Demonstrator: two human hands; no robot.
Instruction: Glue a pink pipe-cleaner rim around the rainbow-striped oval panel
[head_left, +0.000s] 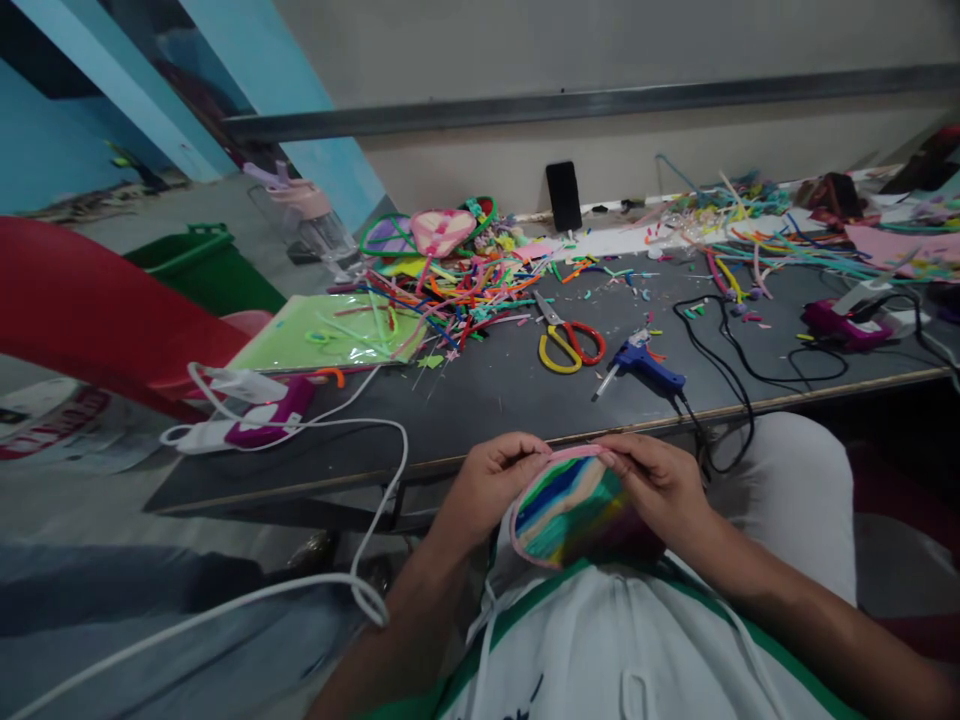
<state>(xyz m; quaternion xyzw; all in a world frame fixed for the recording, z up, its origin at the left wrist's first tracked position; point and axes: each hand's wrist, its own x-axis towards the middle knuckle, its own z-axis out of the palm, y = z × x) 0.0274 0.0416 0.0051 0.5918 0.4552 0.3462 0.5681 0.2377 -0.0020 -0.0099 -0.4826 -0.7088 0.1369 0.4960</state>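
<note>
A striped, heart-like craft piece (568,508) made of coloured pipe cleaners with a pink rim sits in front of my chest, below the table's front edge. My left hand (491,482) pinches its upper left rim with curled fingers. On the other side, my right hand (660,482) grips the upper right rim, fingers closed over the pink border. Both hands hold the piece between them over my lap.
On the dark table (495,400) lie red-and-yellow scissors (568,343), a blue glue gun (643,364) with black cable, a heap of pipe cleaners (465,285), a green sheet (330,335), a pink glue gun (259,425) with white cord, a phone (563,196). A red chair (97,310) stands left.
</note>
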